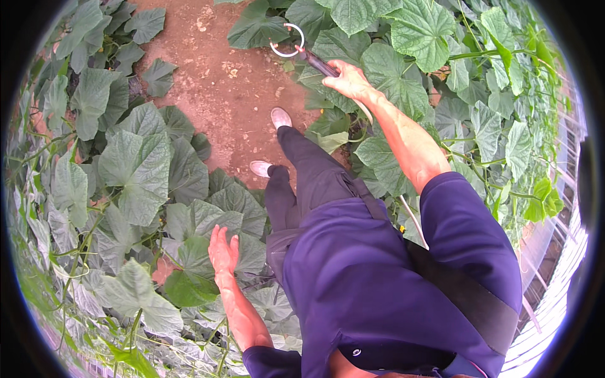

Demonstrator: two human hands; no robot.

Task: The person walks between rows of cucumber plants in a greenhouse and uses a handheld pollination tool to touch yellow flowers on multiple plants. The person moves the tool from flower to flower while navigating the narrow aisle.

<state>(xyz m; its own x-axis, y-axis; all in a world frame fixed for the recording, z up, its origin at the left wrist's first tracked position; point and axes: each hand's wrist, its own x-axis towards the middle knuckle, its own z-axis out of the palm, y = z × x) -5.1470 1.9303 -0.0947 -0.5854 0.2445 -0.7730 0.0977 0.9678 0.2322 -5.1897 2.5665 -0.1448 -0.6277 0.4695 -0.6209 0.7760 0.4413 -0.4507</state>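
Note:
My right hand [350,80] is closed around the dark handle of a spray wand or similar tool [317,62], reaching forward at the upper middle. At the wand's far end is a pale, open ring-shaped head [301,35] with small reddish tips, held over the path's edge beside broad green leaves. A pale hose [365,112] runs back from below this hand, and a similar length of hose [414,222] shows beside my hip. My left hand [223,253] hangs at my side with its fingers apart and nothing in it. Large leaves [203,264] of cucumber-like vines lie just below it.
A reddish dirt path [212,85] runs ahead between two rows of vines, and my pale shoes [280,117] stand on it. Leaves [134,170] crowd the left side. More foliage [472,113] rises on the right, with greenhouse framing [550,264] beyond it.

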